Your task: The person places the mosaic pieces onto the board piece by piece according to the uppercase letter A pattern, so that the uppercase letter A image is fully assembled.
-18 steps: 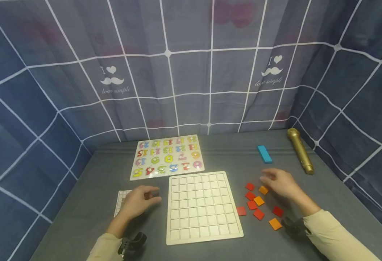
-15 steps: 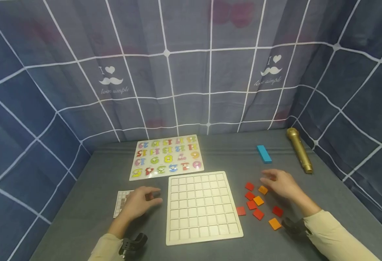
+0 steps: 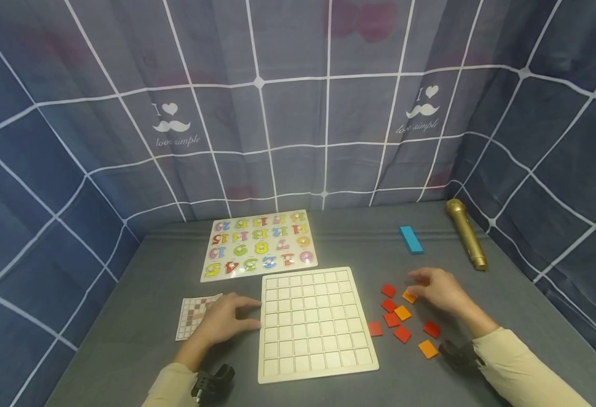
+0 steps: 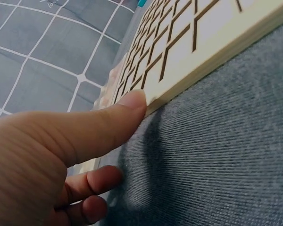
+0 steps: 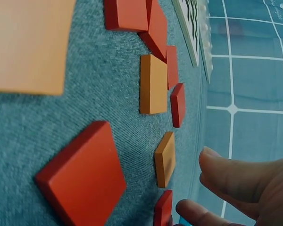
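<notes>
A pale wooden grid board [image 3: 318, 325] lies flat on the table. My left hand [image 3: 227, 320] is at its left edge, fingers extended; in the left wrist view the thumb tip [image 4: 133, 100] touches the board's rim. Several red tiles [image 3: 402, 334] and orange tiles [image 3: 427, 349] lie scattered to the board's right. Over the far end of them is my right hand [image 3: 441, 292], its thumb close to an orange tile [image 3: 408, 297]. The right wrist view shows that hand's thumb and fingers [image 5: 240, 183] apart with nothing between them, above a red tile [image 5: 163, 208].
A small printed pattern card [image 3: 193, 319] lies left of the board, partly under the left hand. Behind stands out a colourful number puzzle board [image 3: 259, 244]. A blue block [image 3: 411, 241] and a gold microphone [image 3: 467, 234] lie at the back right. Checked curtains [image 3: 298, 113] enclose the table.
My left hand has moved right to the grid board's edge, uncovering more of the card. My right hand has shifted slightly nearer, its thumb lower by the orange tile.
</notes>
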`<state>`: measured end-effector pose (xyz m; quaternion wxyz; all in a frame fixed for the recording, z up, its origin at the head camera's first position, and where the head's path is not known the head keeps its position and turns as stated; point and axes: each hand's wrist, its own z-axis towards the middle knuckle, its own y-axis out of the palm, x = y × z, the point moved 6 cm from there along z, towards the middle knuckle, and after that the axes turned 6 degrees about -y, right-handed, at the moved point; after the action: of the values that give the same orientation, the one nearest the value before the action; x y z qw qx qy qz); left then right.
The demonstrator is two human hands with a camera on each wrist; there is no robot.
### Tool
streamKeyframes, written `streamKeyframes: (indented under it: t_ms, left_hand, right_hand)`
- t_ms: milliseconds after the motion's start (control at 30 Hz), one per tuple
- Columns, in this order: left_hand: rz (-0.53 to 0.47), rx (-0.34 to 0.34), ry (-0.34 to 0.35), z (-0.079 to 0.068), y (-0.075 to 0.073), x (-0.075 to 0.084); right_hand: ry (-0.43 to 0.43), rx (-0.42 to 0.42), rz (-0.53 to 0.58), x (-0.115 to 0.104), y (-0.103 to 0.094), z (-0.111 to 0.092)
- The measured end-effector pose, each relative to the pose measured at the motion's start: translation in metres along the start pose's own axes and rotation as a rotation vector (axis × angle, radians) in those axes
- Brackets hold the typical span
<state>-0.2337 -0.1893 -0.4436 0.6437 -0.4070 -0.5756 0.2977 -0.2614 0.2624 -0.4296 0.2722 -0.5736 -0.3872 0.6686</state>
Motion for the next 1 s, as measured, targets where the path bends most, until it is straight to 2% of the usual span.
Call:
streamKeyframes:
  t_ms: [333,533,667,800,1000]
  left_hand:
    - [-0.021,-0.032,-0.022,-0.001,0.006,0.001]
    - [-0.019,-0.030,-0.045,-0.002,0.010,0.001]
    - [-0.011,-0.023,-0.049,-0.002,0.011,0.001]
    - [-0.006,-0.028,-0.044,-0.004,0.013,0.001]
    - [-0.022,-0.022,-0.063,-0.005,0.012,0.003]
  right_hand:
    - [-0.023,-0.022,0.018,-0.004,0.008,0.005]
    - [-0.101,-0.062,0.066,-0.010,0.018,0.013]
    - [-0.199,-0.084,0.075,-0.016,0.023,0.020]
    - [-0.277,-0.099,0.045,-0.018,0.028,0.023]
    - [-0.269,-0.103,-0.032,-0.015,0.029,0.025]
